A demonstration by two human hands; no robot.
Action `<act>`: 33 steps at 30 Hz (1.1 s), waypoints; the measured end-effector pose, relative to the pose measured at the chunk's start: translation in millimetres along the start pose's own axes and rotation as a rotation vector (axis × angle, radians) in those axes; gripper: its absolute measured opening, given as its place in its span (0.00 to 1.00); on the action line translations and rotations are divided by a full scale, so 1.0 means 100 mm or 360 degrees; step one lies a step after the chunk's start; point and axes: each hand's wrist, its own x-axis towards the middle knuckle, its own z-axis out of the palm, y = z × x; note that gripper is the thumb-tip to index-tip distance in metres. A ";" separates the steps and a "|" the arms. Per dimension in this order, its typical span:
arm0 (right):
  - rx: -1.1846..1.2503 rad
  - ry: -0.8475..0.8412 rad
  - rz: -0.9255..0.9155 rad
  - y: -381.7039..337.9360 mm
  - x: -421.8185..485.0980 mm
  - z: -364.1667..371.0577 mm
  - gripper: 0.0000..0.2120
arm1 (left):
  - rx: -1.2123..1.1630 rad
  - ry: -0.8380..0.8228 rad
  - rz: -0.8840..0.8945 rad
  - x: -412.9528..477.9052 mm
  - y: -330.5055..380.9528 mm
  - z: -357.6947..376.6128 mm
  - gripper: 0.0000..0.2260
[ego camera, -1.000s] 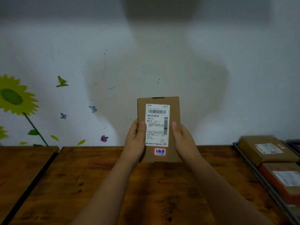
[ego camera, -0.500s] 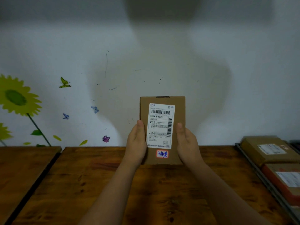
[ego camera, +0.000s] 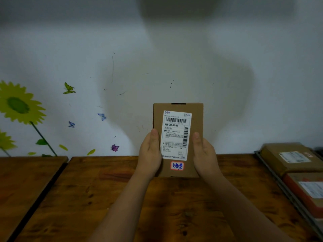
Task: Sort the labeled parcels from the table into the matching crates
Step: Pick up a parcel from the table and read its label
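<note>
parcel [ego camera: 178,140] upright at 12 o'clock above bench [ego camera: 70,198] | left hand [ego camera: 150,154], right hand [ego camera: 204,154]: fingers wrapped on its sides | drawn slightly nearer than before | label likely being read, crate unchosen

Both hands hold a brown parcel [ego camera: 197,123] upright above the tabletop [ego camera: 108,198], its face toward the camera. The left hand [ego camera: 150,154] grips the left edge and the right hand [ego camera: 204,154] the right edge, thumbs on the front. A white label [ego camera: 175,135] with barcodes covers the front, with a small red-edged sticker [ego camera: 177,166] below it. At the right, a tray [ego camera: 279,186] holds two more parcels [ego camera: 286,156]. Sunflower [ego camera: 17,105] and butterfly decals mark the wall [ego camera: 174,58].
</note>
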 end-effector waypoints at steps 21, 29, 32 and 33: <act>-0.0148 0.0023 0.0222 0.37 -0.05 -0.60 0.19 | 0.0052 -0.0127 -0.0285 -0.22 -0.20 0.60 0.23; -0.0388 0.0530 0.0335 0.53 -0.51 -1.12 0.26 | 0.0055 -0.0538 -0.0407 -0.45 -0.37 1.07 0.20; -0.0402 0.0733 0.0434 0.58 -0.91 -1.32 0.26 | 0.0072 -0.0723 -0.0372 -0.70 -0.44 1.29 0.21; -0.0398 0.0807 0.0471 0.59 -1.07 -1.41 0.27 | 0.0027 -0.0813 -0.0357 -0.82 -0.48 1.38 0.20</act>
